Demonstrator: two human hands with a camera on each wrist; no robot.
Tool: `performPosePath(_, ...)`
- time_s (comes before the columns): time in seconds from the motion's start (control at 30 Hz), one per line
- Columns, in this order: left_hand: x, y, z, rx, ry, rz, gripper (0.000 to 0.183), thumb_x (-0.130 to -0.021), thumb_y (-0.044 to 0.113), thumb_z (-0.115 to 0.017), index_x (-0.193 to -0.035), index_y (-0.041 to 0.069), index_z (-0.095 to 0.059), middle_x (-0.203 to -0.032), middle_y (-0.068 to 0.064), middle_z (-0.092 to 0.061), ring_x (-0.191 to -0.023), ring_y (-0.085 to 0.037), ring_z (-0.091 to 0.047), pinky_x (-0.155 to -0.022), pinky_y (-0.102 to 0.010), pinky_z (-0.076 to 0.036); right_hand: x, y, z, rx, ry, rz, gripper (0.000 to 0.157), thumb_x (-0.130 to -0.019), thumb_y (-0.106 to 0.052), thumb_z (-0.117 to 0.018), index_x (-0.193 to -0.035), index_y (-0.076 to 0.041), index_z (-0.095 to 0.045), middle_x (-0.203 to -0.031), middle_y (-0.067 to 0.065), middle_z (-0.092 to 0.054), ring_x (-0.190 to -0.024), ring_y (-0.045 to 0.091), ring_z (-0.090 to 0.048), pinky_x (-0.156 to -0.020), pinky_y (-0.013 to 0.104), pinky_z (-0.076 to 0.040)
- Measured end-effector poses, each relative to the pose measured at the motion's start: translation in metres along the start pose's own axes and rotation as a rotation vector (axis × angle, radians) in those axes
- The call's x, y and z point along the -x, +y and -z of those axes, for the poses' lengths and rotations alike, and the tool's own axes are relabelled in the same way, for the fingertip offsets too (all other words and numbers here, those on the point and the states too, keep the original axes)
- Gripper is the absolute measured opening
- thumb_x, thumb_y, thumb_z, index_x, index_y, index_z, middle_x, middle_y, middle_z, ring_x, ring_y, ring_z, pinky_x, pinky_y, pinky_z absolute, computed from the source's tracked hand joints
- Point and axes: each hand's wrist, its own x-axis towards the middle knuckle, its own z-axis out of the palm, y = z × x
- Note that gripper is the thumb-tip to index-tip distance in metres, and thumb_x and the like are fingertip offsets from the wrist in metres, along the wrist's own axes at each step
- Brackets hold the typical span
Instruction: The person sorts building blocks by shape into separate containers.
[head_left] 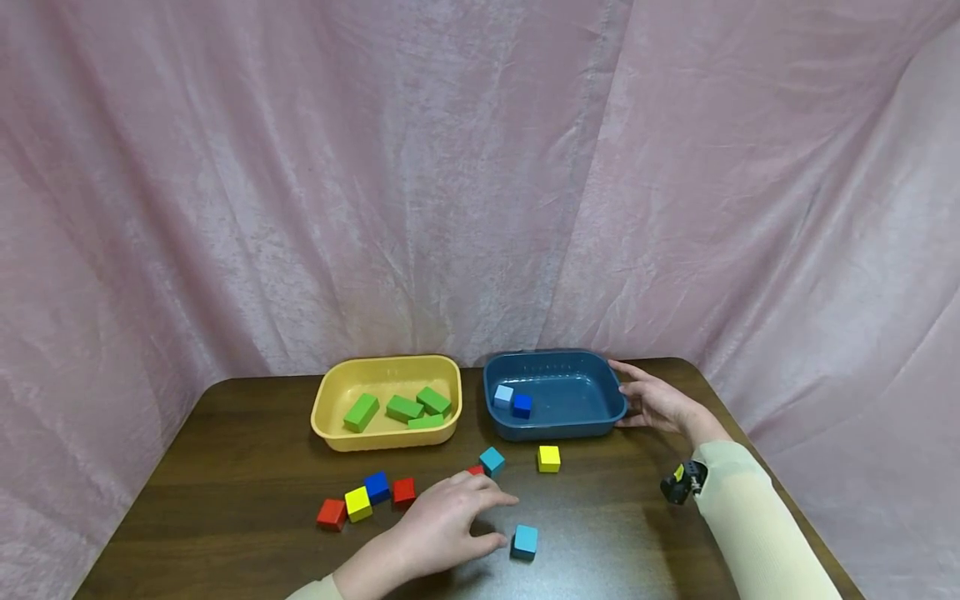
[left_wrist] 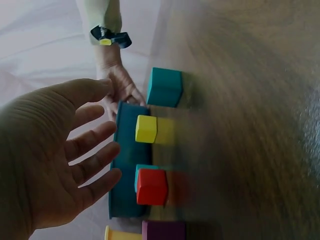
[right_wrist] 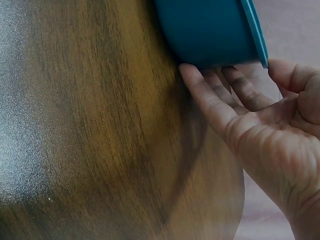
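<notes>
My left hand (head_left: 450, 521) hovers over the front of the table with its fingers spread and nothing between them. Just right of its thumb lies a light-blue cube (head_left: 525, 542), which the left wrist view shows as a teal cube (left_wrist: 165, 87) beyond the fingertips. With extended fingers, my right hand (head_left: 660, 404) touches the right end of the blue tray (head_left: 566, 429). In the right wrist view its fingertips (right_wrist: 189, 72) rest against the tray's outer wall. Inside that tray sit a pale-blue cube (head_left: 503, 397) and a dark-blue cube (head_left: 522, 406).
A yellow tray (head_left: 360, 442) with several green blocks (head_left: 405, 408) stands at the back left. A yellow cube (head_left: 549, 458) and another light-blue cube (head_left: 492, 461) lie before the blue tray. Left of my left hand are red (head_left: 331, 514), yellow (head_left: 358, 503) and blue (head_left: 377, 487) cubes.
</notes>
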Motion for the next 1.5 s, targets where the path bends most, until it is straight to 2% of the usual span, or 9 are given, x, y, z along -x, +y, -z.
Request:
performPosePath(0.23,-0.006,0.004,-0.009,-0.021,-0.016,0.013,0.044,-0.081,0.051,-0.065,-0.121,0.035,-0.058,-0.108,0.014,-0.057,-0.095,-0.002,-0.05,-0.078,-0.029,-0.047,0.0,0.0,0.0,-0.006,0.024,-0.005,0.057,-0.1,-0.011,-0.034,-0.149,-0.03,-0.013,-0.141,0.03,-0.029,-0.119,0.046,-0.042,-0.09,0.062,-0.036)
performPosePath(0.4,-0.011,0.006,-0.019,-0.084,-0.032,0.016,0.048,-0.079,0.054,-0.065,-0.12,0.03,-0.06,-0.108,0.013,-0.056,-0.092,-0.002,-0.049,-0.077,-0.027,-0.046,0.001,-0.001,0.001,0.002,-0.004,0.005,0.058,-0.101,-0.011,-0.032,-0.15,-0.028,-0.008,-0.142,0.031,-0.025,-0.121,0.046,-0.04,-0.091,0.063,-0.035)
performPosePath(0.63,-0.018,0.006,-0.031,-0.1,-0.052,0.04,0.048,-0.076,0.053,-0.069,-0.116,0.027,-0.061,-0.105,0.013,-0.056,-0.089,-0.001,-0.048,-0.073,-0.024,-0.045,0.0,0.0,0.001,-0.004,0.005,0.005,0.057,-0.101,-0.011,-0.032,-0.15,-0.028,-0.01,-0.143,0.028,-0.026,-0.12,0.043,-0.043,-0.09,0.062,-0.036)
performPosePath(1.0,-0.02,0.007,-0.041,-0.113,-0.05,0.048,0.041,-0.074,0.047,-0.073,-0.109,0.028,-0.062,-0.097,0.015,-0.055,-0.081,-0.001,-0.045,-0.066,-0.021,-0.042,-0.001,0.003,0.001,-0.012,0.025,0.005,0.057,-0.1,-0.01,-0.034,-0.15,-0.029,-0.013,-0.143,0.027,-0.026,-0.117,0.04,-0.047,-0.088,0.062,-0.038)
performPosePath(1.5,-0.019,0.004,-0.05,-0.111,-0.03,0.014,0.033,-0.078,0.041,-0.072,-0.107,0.031,-0.062,-0.096,0.018,-0.054,-0.081,0.0,-0.045,-0.068,-0.018,-0.041,-0.001,0.003,0.0,-0.015,0.038,-0.006,0.057,-0.1,-0.011,-0.034,-0.149,-0.03,-0.013,-0.142,0.026,-0.027,-0.116,0.038,-0.048,-0.09,0.062,-0.036)
